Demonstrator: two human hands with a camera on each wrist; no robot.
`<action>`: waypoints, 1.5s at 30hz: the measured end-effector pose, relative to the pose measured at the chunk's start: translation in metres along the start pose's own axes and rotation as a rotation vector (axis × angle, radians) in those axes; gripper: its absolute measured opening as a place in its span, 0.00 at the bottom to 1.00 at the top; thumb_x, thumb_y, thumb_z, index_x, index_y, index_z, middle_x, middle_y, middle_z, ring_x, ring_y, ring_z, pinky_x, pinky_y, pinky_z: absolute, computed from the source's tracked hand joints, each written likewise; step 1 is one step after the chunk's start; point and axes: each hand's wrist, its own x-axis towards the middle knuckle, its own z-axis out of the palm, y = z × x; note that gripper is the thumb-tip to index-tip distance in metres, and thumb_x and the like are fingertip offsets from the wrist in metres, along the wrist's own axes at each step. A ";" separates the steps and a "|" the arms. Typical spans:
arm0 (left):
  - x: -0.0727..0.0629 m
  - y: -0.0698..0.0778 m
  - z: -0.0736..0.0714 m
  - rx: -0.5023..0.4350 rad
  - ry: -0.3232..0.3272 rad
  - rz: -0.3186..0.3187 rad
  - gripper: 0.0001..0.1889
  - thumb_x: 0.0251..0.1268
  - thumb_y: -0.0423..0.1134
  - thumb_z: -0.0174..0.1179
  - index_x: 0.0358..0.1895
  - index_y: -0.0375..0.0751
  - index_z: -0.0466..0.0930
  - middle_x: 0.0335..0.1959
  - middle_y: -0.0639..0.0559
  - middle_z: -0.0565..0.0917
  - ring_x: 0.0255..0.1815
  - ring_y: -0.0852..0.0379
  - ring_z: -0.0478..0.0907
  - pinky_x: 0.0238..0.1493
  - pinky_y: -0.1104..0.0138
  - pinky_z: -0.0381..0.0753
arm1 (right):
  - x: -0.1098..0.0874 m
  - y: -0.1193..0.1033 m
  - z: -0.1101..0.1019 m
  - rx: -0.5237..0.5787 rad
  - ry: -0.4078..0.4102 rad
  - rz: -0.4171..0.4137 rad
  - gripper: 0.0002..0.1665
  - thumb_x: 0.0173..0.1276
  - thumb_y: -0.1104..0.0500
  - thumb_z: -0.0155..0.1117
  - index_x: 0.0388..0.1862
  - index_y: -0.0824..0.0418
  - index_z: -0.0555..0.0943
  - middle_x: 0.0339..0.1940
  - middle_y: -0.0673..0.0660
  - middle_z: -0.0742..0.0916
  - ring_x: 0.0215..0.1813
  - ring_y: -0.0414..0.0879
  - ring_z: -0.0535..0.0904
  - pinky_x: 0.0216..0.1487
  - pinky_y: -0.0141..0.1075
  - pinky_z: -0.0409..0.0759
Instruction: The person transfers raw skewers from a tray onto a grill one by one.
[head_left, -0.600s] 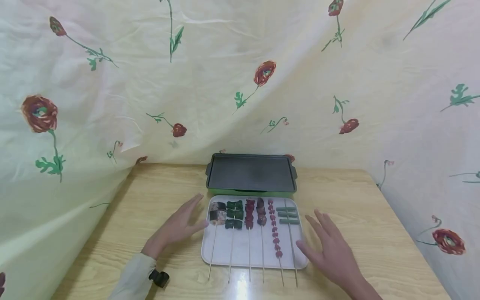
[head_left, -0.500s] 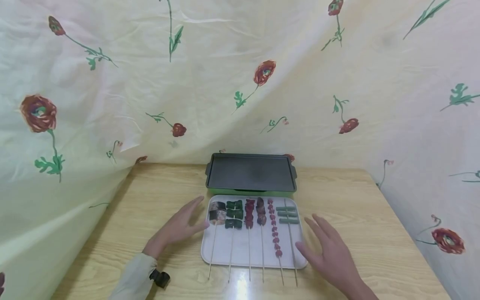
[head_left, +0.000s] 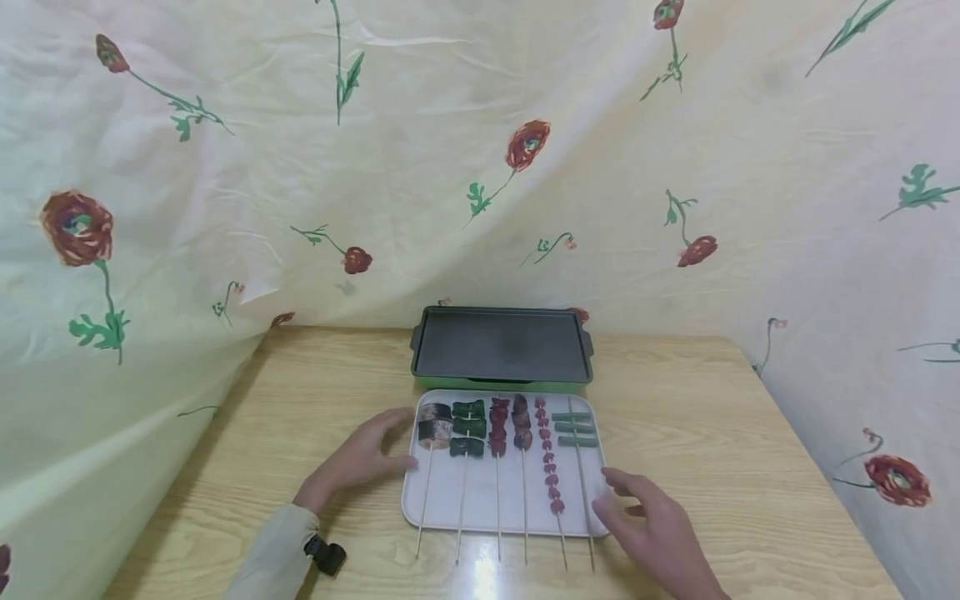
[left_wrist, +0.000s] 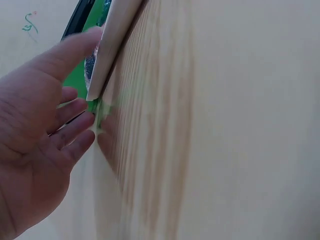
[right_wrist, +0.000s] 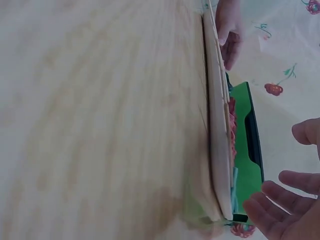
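A white tray (head_left: 480,500) lies on the table, bearing several skewers of food. From left to right are fish-like pieces (head_left: 435,427), green leafy bundles (head_left: 468,427), dark red meat (head_left: 499,427), brownish meat (head_left: 522,425), small red pieces (head_left: 549,458) and green sticks (head_left: 575,429). At the tray's left rim is my left hand (head_left: 367,454), its thumb (left_wrist: 82,45) reaching over the rim and its other fingers loosely bent beside the edge. My right hand (head_left: 652,521) is by the right rim with slightly bent fingers and nothing in its grasp.
Right behind the tray stands a green griddle (head_left: 502,346) with a dark flat plate. The wooden table (head_left: 675,400) reaches back to a floral cloth (head_left: 420,183) hanging behind and at both sides. Skewer sticks jut past the tray's front rim.
My left hand has settled closer to the tray's left rim, its fingers bending more. My right hand has come lower and in toward the right rim, fingers curling. Tray and skewers stay put.
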 end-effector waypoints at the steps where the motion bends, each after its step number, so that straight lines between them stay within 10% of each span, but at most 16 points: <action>1: 0.000 0.000 0.000 -0.008 -0.004 0.002 0.46 0.59 0.57 0.73 0.77 0.42 0.65 0.77 0.47 0.68 0.78 0.46 0.63 0.80 0.51 0.60 | -0.001 0.000 0.001 0.015 -0.004 0.010 0.27 0.71 0.46 0.69 0.64 0.58 0.81 0.57 0.57 0.87 0.54 0.53 0.84 0.46 0.39 0.88; 9: 0.002 -0.002 0.001 -0.019 -0.012 0.016 0.43 0.58 0.57 0.74 0.75 0.47 0.70 0.75 0.48 0.70 0.77 0.45 0.64 0.79 0.48 0.62 | -0.003 -0.001 0.008 0.090 -0.081 0.153 0.22 0.68 0.50 0.72 0.57 0.59 0.85 0.37 0.46 0.89 0.40 0.37 0.83 0.40 0.29 0.85; 21: 0.002 -0.003 0.001 -0.039 -0.012 -0.007 0.41 0.57 0.56 0.75 0.74 0.52 0.72 0.76 0.49 0.70 0.78 0.42 0.63 0.78 0.45 0.61 | -0.006 0.003 0.017 0.121 -0.176 0.365 0.22 0.66 0.48 0.73 0.52 0.61 0.86 0.28 0.49 0.84 0.31 0.42 0.77 0.29 0.30 0.77; 45: 0.002 0.000 0.000 -0.052 -0.005 -0.004 0.40 0.56 0.55 0.76 0.73 0.49 0.74 0.75 0.48 0.71 0.77 0.41 0.64 0.78 0.44 0.62 | -0.011 0.013 0.016 0.290 -0.350 0.290 0.24 0.65 0.56 0.74 0.52 0.72 0.83 0.30 0.53 0.91 0.33 0.45 0.85 0.37 0.30 0.82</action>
